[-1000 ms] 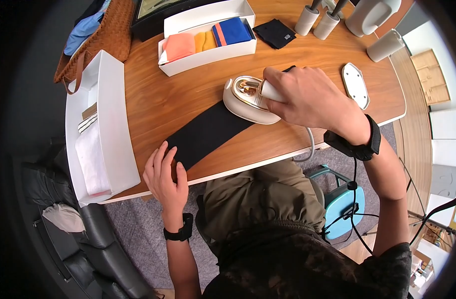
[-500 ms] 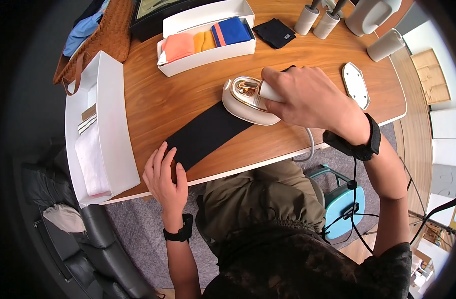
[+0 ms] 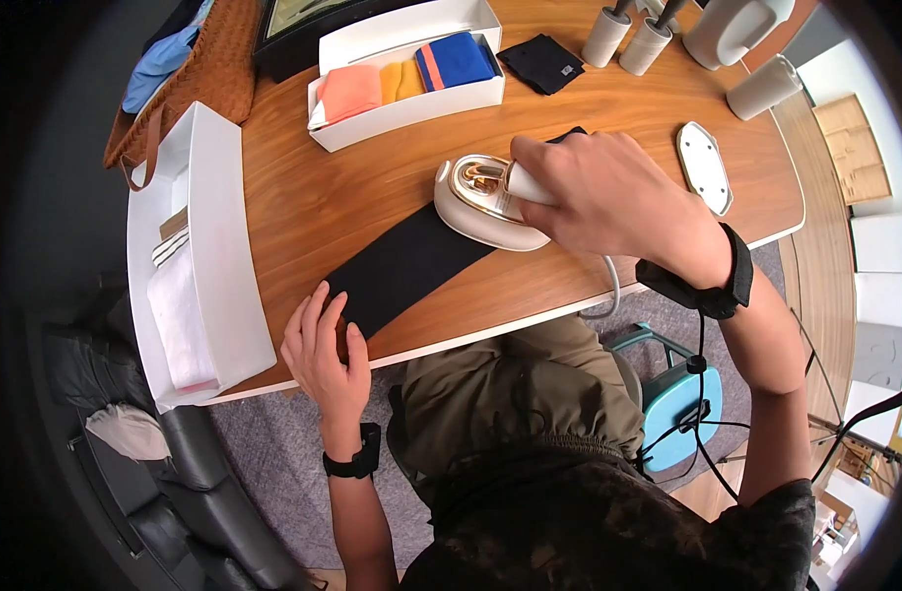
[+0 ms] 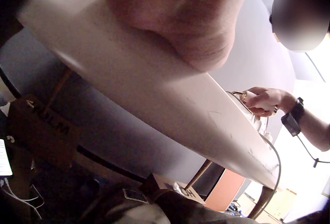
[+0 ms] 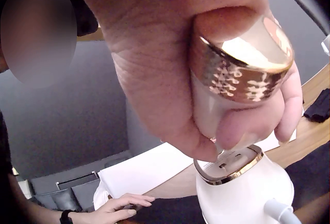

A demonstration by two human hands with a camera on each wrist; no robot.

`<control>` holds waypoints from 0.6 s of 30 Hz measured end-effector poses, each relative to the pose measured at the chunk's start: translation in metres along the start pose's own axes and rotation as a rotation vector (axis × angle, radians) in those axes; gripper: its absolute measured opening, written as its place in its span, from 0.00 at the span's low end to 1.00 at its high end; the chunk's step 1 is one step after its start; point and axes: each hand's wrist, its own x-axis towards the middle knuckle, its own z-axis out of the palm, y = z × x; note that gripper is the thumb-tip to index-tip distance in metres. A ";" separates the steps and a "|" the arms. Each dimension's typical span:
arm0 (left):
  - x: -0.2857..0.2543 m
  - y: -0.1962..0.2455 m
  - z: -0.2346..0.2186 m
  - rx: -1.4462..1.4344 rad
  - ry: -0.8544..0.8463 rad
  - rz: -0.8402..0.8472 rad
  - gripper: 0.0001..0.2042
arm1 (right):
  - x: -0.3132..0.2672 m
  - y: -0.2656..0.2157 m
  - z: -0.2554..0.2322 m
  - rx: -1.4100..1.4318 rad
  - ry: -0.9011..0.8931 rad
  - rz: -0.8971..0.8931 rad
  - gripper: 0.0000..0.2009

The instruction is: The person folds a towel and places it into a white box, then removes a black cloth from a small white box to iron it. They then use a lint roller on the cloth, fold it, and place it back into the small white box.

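Black cloth [image 3: 406,271] lies on the table [image 3: 303,207], partly beneath the iron [image 3: 485,225]. The right hand [image 3: 618,192] curls its fingers round the iron's handle [image 3: 530,184]; the left hand [image 3: 323,350], fingers extended and slightly parted, touches the cloth's end away from the iron, gripping nothing. Beyond the iron stands a box [image 3: 411,114].

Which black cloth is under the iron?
The long black cloth, with the left hand touching its near end. The folded black cloth lies farther back, away from the iron.
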 end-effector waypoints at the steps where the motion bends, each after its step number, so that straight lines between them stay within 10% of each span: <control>1: 0.000 0.000 0.000 -0.002 0.000 0.001 0.19 | 0.001 0.000 0.001 0.000 0.000 0.000 0.15; 18: 0.000 0.001 -0.001 -0.007 0.000 0.001 0.18 | 0.003 0.001 -0.001 0.011 -0.028 -0.025 0.14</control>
